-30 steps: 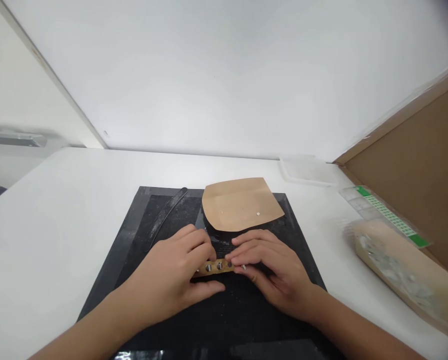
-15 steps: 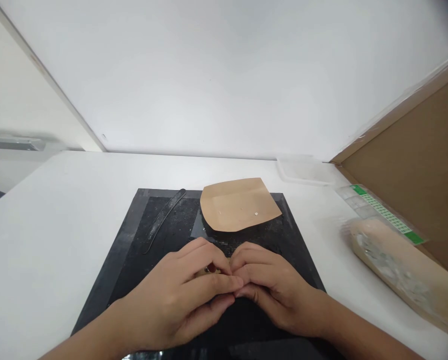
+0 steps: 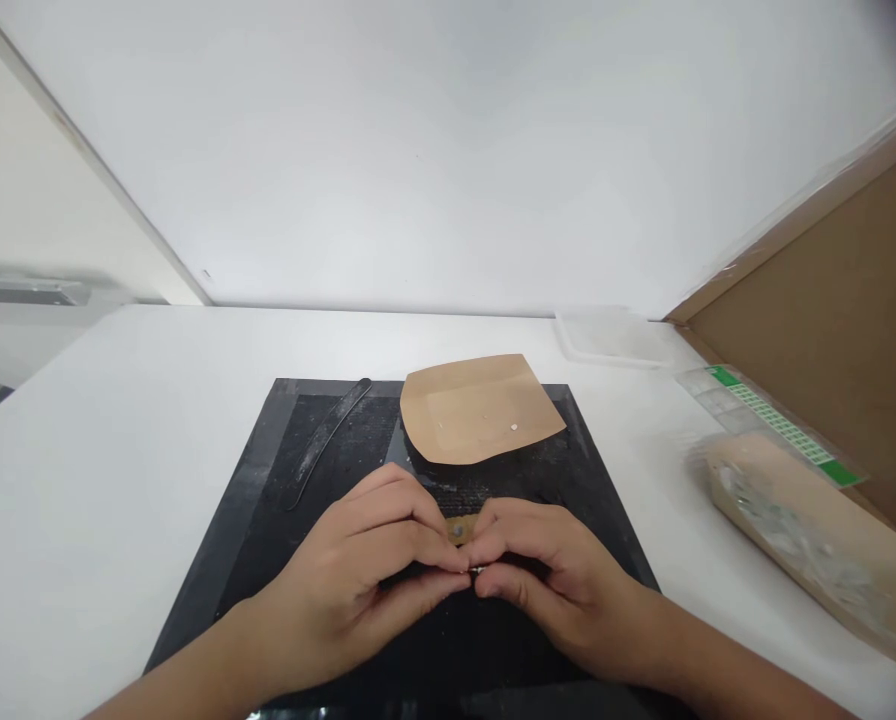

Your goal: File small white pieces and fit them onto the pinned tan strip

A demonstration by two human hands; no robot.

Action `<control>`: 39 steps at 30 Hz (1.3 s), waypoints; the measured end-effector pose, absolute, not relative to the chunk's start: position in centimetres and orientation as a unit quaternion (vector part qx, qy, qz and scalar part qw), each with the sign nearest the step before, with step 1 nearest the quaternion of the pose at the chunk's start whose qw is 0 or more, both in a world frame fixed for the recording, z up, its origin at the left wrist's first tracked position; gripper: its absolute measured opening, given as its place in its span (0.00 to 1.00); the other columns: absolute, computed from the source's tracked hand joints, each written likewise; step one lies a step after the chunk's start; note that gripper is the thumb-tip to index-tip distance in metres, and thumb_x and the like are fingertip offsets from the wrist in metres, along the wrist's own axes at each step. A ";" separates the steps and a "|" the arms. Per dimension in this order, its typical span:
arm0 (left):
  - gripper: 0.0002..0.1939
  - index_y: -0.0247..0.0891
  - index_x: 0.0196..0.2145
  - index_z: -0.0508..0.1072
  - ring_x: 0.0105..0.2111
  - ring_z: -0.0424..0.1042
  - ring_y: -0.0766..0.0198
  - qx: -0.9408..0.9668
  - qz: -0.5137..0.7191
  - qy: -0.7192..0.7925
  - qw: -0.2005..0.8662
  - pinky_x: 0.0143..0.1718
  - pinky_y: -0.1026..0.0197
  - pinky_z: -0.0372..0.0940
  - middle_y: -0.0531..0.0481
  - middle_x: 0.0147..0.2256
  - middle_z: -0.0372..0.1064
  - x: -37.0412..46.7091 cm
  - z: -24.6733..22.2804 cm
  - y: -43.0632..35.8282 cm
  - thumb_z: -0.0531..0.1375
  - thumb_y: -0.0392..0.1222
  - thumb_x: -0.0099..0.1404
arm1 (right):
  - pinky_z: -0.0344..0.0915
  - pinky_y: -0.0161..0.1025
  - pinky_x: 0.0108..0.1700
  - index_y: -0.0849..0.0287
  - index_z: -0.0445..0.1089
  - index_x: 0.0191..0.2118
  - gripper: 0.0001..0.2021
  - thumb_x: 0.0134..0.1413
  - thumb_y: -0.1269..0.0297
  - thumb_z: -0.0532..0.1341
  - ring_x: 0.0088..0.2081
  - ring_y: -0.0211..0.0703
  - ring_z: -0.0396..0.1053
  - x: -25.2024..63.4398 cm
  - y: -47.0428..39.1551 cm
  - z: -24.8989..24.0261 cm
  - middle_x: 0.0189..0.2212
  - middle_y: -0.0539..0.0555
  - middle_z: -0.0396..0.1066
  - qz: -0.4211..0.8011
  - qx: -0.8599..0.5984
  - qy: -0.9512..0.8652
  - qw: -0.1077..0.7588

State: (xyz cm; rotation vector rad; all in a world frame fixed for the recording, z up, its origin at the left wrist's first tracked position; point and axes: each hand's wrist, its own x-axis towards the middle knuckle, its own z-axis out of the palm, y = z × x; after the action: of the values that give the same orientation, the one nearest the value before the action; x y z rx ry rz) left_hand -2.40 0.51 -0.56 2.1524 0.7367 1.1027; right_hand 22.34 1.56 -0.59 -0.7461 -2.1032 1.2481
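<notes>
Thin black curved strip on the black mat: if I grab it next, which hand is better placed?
Left, probably. The strip lies toward the mat's left edge, nearer your left hand; your right hand would have to reach across.

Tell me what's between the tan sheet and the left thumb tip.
Seen in the head view: black mat nearest the tan sheet, then part of a brown strip.

The mat is black with a greyer border. Over it, the strip is yellowish brown, the paper plain tan, and the nail file black, smudged whitish. Around the mat, the tabletop is white; to its right, the label has green ends and a green-and-white grid.
</notes>
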 end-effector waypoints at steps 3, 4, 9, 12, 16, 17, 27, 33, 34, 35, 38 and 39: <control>0.11 0.39 0.47 0.80 0.39 0.71 0.62 0.804 0.421 0.284 0.308 0.41 0.58 0.70 0.47 0.37 0.75 -2.3 -0.6 0.5 0.66 0.28 0.70 | 0.70 0.35 0.43 0.54 0.76 0.46 0.04 0.71 0.63 0.64 0.37 0.37 0.74 22.4 1.6 -0.9 0.36 0.49 0.77 0.484 -0.276 -0.775 0.299; 0.12 0.39 0.48 0.80 0.39 0.72 0.62 0.801 0.427 0.286 0.307 0.40 0.59 0.71 0.47 0.37 0.76 -2.2 -0.6 0.4 0.66 0.28 0.70 | 0.71 0.35 0.43 0.54 0.76 0.46 0.03 0.71 0.64 0.65 0.37 0.37 0.74 22.4 1.6 -1.0 0.36 0.49 0.77 0.490 -0.271 -0.772 0.302; 0.10 0.39 0.45 0.82 0.36 0.73 0.64 0.779 0.462 0.301 0.298 0.37 0.61 0.72 0.48 0.36 0.77 -1.9 -0.5 0.4 0.69 0.29 0.68 | 0.71 0.35 0.43 0.54 0.74 0.45 0.03 0.69 0.64 0.66 0.37 0.37 0.76 22.3 1.6 -1.3 0.36 0.49 0.77 0.496 -0.259 -0.767 0.314; 0.08 0.38 0.43 0.83 0.35 0.74 0.64 0.772 0.469 0.305 0.300 0.36 0.60 0.72 0.48 0.35 0.78 -1.9 -0.6 0.4 0.69 0.30 0.68 | 0.72 0.35 0.44 0.54 0.75 0.47 0.04 0.69 0.64 0.66 0.37 0.37 0.76 22.3 1.7 -1.3 0.37 0.50 0.78 0.486 -0.255 -0.772 0.321; 0.08 0.38 0.44 0.82 0.36 0.74 0.64 0.779 0.456 0.309 0.298 0.38 0.60 0.72 0.49 0.36 0.79 -1.9 -0.5 0.4 0.68 0.29 0.69 | 0.71 0.35 0.44 0.54 0.75 0.48 0.04 0.71 0.65 0.65 0.38 0.37 0.76 22.4 1.7 -1.4 0.37 0.50 0.79 0.472 -0.261 -0.780 0.319; 0.08 0.38 0.43 0.82 0.37 0.74 0.64 0.781 0.452 0.313 0.297 0.39 0.60 0.72 0.49 0.36 0.80 -2.0 -0.5 0.4 0.68 0.29 0.69 | 0.71 0.35 0.44 0.54 0.76 0.48 0.04 0.71 0.65 0.65 0.38 0.37 0.76 22.4 1.7 -1.4 0.36 0.50 0.78 0.468 -0.266 -0.782 0.316; 0.06 0.40 0.41 0.81 0.38 0.75 0.63 0.763 0.405 0.340 0.371 0.41 0.60 0.71 0.50 0.35 0.79 -2.1 -0.4 0.4 0.65 0.31 0.72 | 0.67 0.30 0.42 0.56 0.77 0.39 0.09 0.73 0.65 0.61 0.35 0.33 0.74 22.4 1.9 -1.5 0.33 0.48 0.77 0.469 -0.290 -0.783 0.288; 0.06 0.43 0.37 0.81 0.38 0.75 0.65 0.724 0.354 0.380 0.454 0.40 0.63 0.69 0.54 0.35 0.79 -2.3 0.2 0.5 0.65 0.36 0.73 | 0.66 0.29 0.39 0.57 0.75 0.39 0.13 0.76 0.63 0.56 0.29 0.31 0.70 22.2 1.8 -1.3 0.29 0.47 0.77 0.487 -0.301 -0.775 0.268; 0.07 0.43 0.36 0.81 0.38 0.74 0.65 0.719 0.346 0.385 0.464 0.40 0.64 0.68 0.54 0.35 0.78 -2.3 0.3 0.4 0.64 0.37 0.73 | 0.66 0.29 0.39 0.57 0.75 0.39 0.14 0.77 0.63 0.55 0.29 0.31 0.70 22.2 1.8 -1.3 0.29 0.46 0.77 0.492 -0.303 -0.772 0.265; 0.07 0.43 0.36 0.81 0.38 0.73 0.65 0.715 0.335 0.391 0.472 0.39 0.64 0.67 0.54 0.35 0.78 -2.3 0.4 0.4 0.64 0.38 0.74 | 0.66 0.28 0.39 0.57 0.75 0.39 0.14 0.77 0.62 0.55 0.28 0.31 0.69 22.2 1.7 -1.3 0.28 0.46 0.77 0.495 -0.304 -0.770 0.264; 0.09 0.42 0.36 0.79 0.35 0.70 0.66 0.705 0.307 0.412 0.489 0.35 0.65 0.64 0.53 0.34 0.74 -2.3 0.3 0.3 0.62 0.42 0.75 | 0.66 0.28 0.38 0.57 0.75 0.38 0.14 0.77 0.61 0.55 0.27 0.30 0.69 22.2 1.6 -1.3 0.27 0.45 0.77 0.504 -0.312 -0.762 0.262; 0.10 0.42 0.36 0.78 0.34 0.68 0.66 0.703 0.302 0.415 0.491 0.33 0.65 0.63 0.53 0.33 0.73 -2.3 0.3 0.2 0.61 0.43 0.76 | 0.66 0.28 0.38 0.57 0.75 0.38 0.15 0.77 0.60 0.56 0.27 0.30 0.69 22.2 1.6 -1.3 0.27 0.45 0.77 0.507 -0.315 -0.759 0.261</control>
State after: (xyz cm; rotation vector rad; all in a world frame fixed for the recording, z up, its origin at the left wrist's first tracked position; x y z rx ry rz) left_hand -2.25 0.22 0.30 1.7070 1.0085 0.7336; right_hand 22.18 1.57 -1.32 -0.8540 -2.0537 1.3712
